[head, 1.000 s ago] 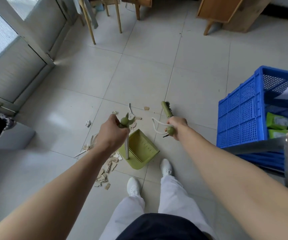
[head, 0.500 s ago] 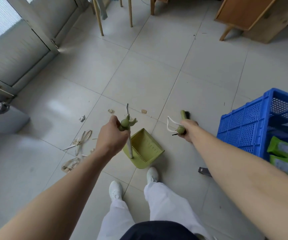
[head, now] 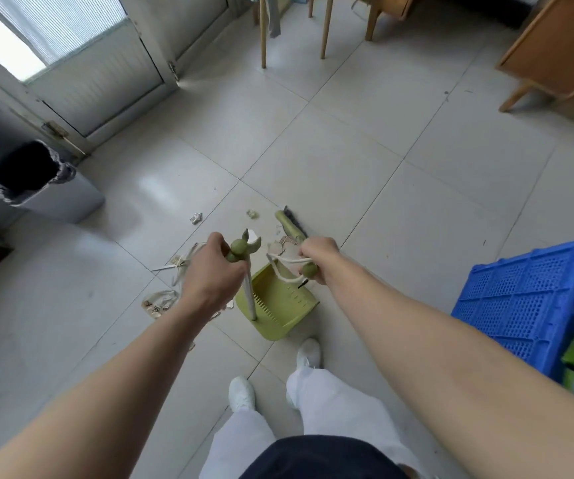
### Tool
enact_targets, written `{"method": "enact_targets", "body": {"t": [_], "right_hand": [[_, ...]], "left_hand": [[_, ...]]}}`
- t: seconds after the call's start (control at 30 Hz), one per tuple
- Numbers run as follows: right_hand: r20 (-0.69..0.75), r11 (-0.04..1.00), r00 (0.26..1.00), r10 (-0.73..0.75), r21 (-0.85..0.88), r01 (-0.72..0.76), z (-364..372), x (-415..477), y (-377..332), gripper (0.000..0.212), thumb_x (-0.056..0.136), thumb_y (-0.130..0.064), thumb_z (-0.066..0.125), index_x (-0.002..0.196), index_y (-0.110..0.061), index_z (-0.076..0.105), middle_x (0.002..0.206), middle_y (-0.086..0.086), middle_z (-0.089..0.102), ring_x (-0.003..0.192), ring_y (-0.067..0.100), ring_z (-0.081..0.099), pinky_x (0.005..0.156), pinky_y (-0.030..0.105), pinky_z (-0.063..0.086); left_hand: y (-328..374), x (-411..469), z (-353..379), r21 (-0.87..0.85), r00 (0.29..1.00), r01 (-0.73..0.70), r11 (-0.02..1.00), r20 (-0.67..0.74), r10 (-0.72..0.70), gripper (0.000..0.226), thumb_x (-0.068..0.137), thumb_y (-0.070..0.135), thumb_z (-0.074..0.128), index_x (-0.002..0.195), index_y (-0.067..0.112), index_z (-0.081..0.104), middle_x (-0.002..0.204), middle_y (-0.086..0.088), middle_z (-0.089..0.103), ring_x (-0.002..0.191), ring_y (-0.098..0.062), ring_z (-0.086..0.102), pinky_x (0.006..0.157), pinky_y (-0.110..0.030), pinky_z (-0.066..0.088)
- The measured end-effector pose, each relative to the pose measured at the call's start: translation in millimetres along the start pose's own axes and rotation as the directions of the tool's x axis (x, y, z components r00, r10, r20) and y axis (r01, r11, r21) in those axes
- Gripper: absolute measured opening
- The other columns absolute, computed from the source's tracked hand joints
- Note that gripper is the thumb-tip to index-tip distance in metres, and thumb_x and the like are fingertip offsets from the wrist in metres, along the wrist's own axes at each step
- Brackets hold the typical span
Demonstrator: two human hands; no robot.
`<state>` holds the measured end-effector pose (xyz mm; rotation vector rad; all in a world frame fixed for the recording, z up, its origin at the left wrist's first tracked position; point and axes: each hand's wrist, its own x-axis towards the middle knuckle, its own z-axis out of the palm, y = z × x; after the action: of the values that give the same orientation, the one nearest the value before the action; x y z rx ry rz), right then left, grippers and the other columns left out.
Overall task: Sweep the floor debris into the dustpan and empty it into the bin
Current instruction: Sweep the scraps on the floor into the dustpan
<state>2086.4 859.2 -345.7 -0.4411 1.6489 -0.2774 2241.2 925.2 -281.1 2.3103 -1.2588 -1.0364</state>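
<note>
My left hand [head: 209,271] grips the top of the dustpan's long handle [head: 248,271]. The green dustpan [head: 278,305] rests on the tiles just ahead of my feet, its mouth facing away from me. My right hand [head: 316,257] holds the green broom handle, with a white cord loop hanging from its end. The broom head [head: 289,224] with dark bristles touches the floor beyond the pan. Paper scraps and debris [head: 163,302] lie left of the pan and more debris [head: 280,242] sits between pan and broom. The grey bin [head: 47,198] with a dark liner stands at far left.
A blue plastic crate [head: 520,299] holding green packets stands at the right. Wooden chair legs [head: 263,36] and a wooden cabinet [head: 554,53] stand at the back. A glazed door [head: 106,77] is beside the bin. My white shoes [head: 242,392] are behind the pan.
The view has swung left, so the bin now shows fully. The broom head has moved left to the debris beyond the pan; both hands keep their grips.
</note>
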Motion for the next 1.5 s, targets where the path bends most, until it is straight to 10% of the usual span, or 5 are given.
{"method": "enact_targets", "body": {"t": [0.13, 0.33, 0.73, 1.13, 1.5], "right_hand": [[-0.138, 0.998, 0.989, -0.053, 0.021, 0.056, 5.7, -6.7, 16.8, 0.023, 0.082, -0.006, 0.056, 0.104, 0.000, 0.054, 0.093, 0.013, 0.060, 0.085, 0.034, 0.068, 0.070, 0.039, 0.060], [-0.179, 0.991, 0.979, -0.096, -0.110, 0.077, 1.8, 2.9, 28.0, 0.045, 0.092, 0.005, 0.039, 0.136, -0.002, 0.047, 0.071, 0.008, 0.048, 0.040, 0.012, 0.048, 0.038, 0.018, 0.045], [-0.078, 0.999, 0.997, -0.010, 0.030, 0.012, 93.7, -58.9, 100.9, 0.010, 0.087, 0.004, 0.049, 0.078, -0.001, 0.053, 0.068, 0.016, 0.052, 0.020, 0.015, 0.047, 0.031, 0.013, 0.038], [-0.138, 0.991, 0.988, 0.076, 0.124, -0.059, 117.8, -63.3, 139.8, 0.026, 0.091, -0.003, 0.040, 0.108, -0.020, 0.051, 0.061, 0.006, 0.048, 0.037, 0.016, 0.049, 0.033, 0.016, 0.045], [0.024, 0.940, 0.999, 0.026, 0.338, -0.033, 116.5, -83.5, 119.4, 0.022, 0.089, 0.003, 0.043, 0.069, -0.006, 0.048, 0.062, 0.011, 0.048, 0.039, 0.021, 0.049, 0.029, 0.013, 0.036]], "left_hand": [[-16.1, -5.1, -16.1, 0.007, 1.000, -0.013, 1.000, -0.006, 0.013, 0.019, 0.084, 0.025, 0.061, 0.087, 0.012, 0.046, 0.084, -0.010, 0.062, 0.080, -0.034, 0.062, 0.069, -0.046, 0.053], [-61.4, -24.8, -41.6, -0.007, 0.998, -0.010, 1.000, -0.055, 0.010, 0.020, 0.086, 0.025, 0.059, 0.093, 0.010, 0.048, 0.077, -0.002, 0.055, 0.069, -0.026, 0.051, 0.058, -0.038, 0.044], [-143.2, -56.7, -83.5, -0.034, 0.997, 0.056, 0.998, -0.050, -0.058, 0.023, 0.084, 0.020, 0.059, 0.073, 0.021, 0.039, 0.071, -0.002, 0.055, 0.056, -0.021, 0.051, 0.053, -0.032, 0.043], [-197.2, -88.3, -103.9, 0.003, 0.997, 0.057, 0.998, -0.053, -0.056, 0.019, 0.084, 0.021, 0.061, 0.080, 0.016, 0.043, 0.073, 0.000, 0.053, 0.071, -0.025, 0.049, 0.055, -0.032, 0.036], [-177.3, -77.0, -95.6, -0.003, 0.998, 0.062, 0.998, -0.021, -0.062, 0.016, 0.080, 0.017, 0.061, 0.083, 0.014, 0.046, 0.078, -0.004, 0.058, 0.068, -0.024, 0.052, 0.054, -0.032, 0.043]]}}
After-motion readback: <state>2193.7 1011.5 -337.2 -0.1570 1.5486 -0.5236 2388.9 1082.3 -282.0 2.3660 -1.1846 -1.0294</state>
